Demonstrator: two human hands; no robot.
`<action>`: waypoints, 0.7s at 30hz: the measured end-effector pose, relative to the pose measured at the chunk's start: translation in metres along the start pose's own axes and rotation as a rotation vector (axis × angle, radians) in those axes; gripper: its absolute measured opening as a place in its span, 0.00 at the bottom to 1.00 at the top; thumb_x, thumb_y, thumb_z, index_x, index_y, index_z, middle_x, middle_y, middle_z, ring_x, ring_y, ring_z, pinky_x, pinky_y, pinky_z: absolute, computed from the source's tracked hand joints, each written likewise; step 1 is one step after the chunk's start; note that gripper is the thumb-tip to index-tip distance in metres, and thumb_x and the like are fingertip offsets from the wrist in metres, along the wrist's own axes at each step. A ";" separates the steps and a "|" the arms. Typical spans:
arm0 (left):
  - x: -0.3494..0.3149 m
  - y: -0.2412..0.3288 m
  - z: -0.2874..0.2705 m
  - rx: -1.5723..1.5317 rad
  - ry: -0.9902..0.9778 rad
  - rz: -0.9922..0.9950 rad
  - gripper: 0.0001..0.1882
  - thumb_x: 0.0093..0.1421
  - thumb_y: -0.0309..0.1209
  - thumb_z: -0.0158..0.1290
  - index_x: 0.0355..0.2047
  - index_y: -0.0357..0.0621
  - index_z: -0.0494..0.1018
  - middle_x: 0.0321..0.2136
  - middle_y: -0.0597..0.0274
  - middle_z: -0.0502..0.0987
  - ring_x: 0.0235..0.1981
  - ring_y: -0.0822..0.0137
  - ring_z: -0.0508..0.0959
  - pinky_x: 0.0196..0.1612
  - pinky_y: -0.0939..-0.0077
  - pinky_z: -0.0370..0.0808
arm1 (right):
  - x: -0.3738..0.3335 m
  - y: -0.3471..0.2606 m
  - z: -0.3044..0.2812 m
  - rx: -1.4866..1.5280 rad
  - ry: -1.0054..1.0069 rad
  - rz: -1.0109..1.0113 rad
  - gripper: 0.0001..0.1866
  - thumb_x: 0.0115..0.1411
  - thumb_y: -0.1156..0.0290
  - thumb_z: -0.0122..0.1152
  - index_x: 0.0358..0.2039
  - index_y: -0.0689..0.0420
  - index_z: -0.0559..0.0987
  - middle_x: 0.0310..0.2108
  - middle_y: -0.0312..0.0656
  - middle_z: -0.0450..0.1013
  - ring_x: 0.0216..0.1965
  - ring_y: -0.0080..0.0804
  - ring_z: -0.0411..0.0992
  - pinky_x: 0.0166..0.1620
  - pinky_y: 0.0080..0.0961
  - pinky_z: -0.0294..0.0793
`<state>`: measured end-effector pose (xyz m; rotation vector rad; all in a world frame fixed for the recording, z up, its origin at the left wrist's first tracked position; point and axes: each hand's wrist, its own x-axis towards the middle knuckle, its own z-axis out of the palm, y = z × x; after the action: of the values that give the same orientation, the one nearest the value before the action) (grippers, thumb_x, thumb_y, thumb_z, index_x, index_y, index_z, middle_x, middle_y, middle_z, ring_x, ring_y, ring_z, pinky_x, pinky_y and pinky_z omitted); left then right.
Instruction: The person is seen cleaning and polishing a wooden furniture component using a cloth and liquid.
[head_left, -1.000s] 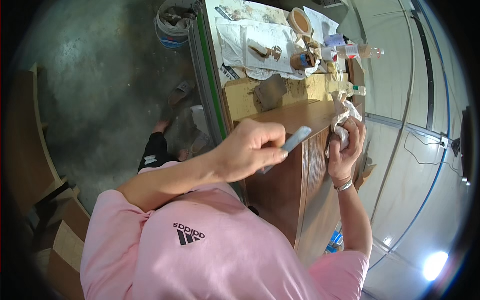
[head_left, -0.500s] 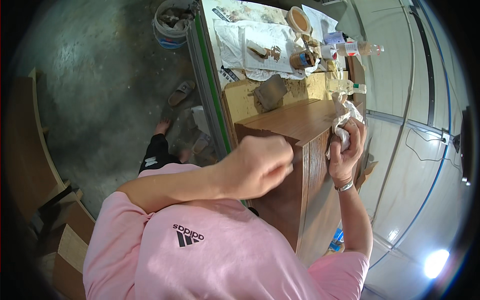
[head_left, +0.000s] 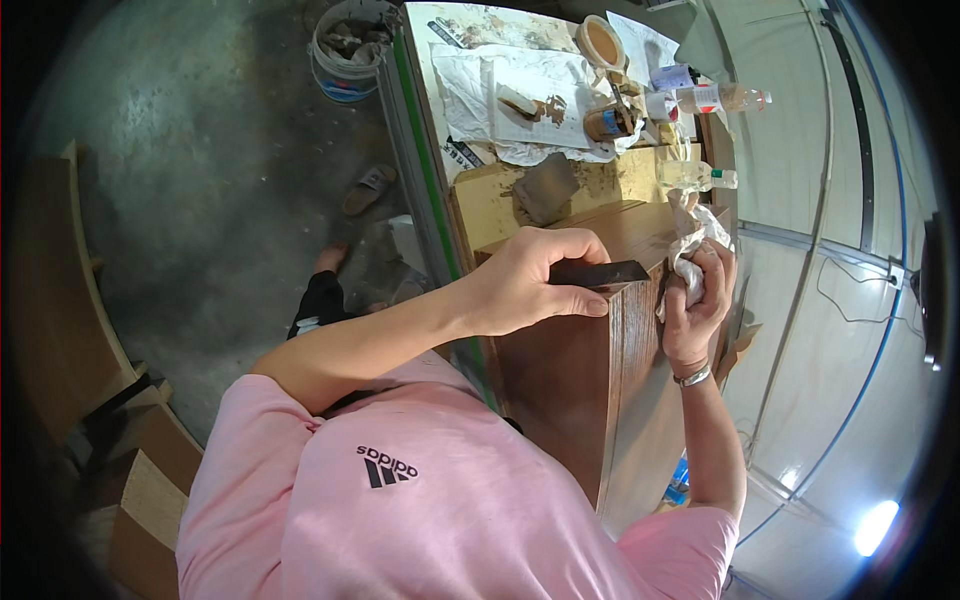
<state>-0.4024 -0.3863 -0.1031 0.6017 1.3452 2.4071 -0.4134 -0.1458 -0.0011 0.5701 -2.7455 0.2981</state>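
Note:
My left hand [head_left: 535,285] grips a dark flat strip [head_left: 615,273] between thumb and fingers. The strip's free end reaches over the upper corner of a brown wood-grain box [head_left: 555,370]; I cannot tell whether it touches. On the right, my right hand [head_left: 708,295] is closed round a crumpled white cloth or paper [head_left: 688,245], brown-stained at its top, beside the box's right side. The box's long side panel [head_left: 640,360] shows streaky grain near its top. Just beyond the box lies a grey-brown flat pad [head_left: 546,188] on a yellowish board [head_left: 480,195].
Farther along the workbench [head_left: 485,22] are a stained white sheet with a brush [head_left: 520,103], a jar of brown liquid [head_left: 605,123], a round tub [head_left: 601,42] and clear bottles [head_left: 697,176]. A bucket [head_left: 350,50] and slippers [head_left: 370,190] are on the floor. Wooden panels [head_left: 80,300] stand left.
My left hand has turned and moved slightly up and right, and the dark strip now shows in it. My right hand stays on the crumpled cloth or paper.

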 end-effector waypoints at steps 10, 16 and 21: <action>0.007 -0.017 0.000 -0.107 0.008 0.058 0.10 0.53 0.26 0.66 0.33 0.39 0.76 0.29 0.69 0.76 0.32 0.78 0.73 0.38 0.81 0.70 | 0.004 -0.002 -0.002 0.011 -0.002 -0.003 0.15 0.40 0.75 0.55 0.33 0.61 0.76 0.43 0.51 0.71 0.44 0.50 0.68 0.51 0.41 0.66; 0.010 -0.017 0.004 -0.039 0.053 0.240 0.08 0.53 0.23 0.65 0.30 0.38 0.77 0.30 0.68 0.75 0.32 0.77 0.74 0.36 0.81 0.71 | 0.004 -0.001 0.000 0.020 -0.002 0.006 0.15 0.41 0.75 0.56 0.34 0.61 0.77 0.42 0.50 0.71 0.44 0.49 0.68 0.51 0.40 0.66; 0.011 -0.018 -0.001 0.003 0.048 0.315 0.07 0.53 0.23 0.65 0.30 0.40 0.77 0.27 0.69 0.76 0.31 0.79 0.74 0.35 0.85 0.71 | 0.005 -0.002 -0.001 0.016 -0.001 0.001 0.15 0.41 0.75 0.56 0.33 0.61 0.76 0.42 0.50 0.71 0.44 0.48 0.68 0.51 0.40 0.66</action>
<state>-0.4113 -0.3725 -0.1172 0.8155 1.3600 2.6807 -0.4163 -0.1491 0.0018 0.5724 -2.7466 0.3204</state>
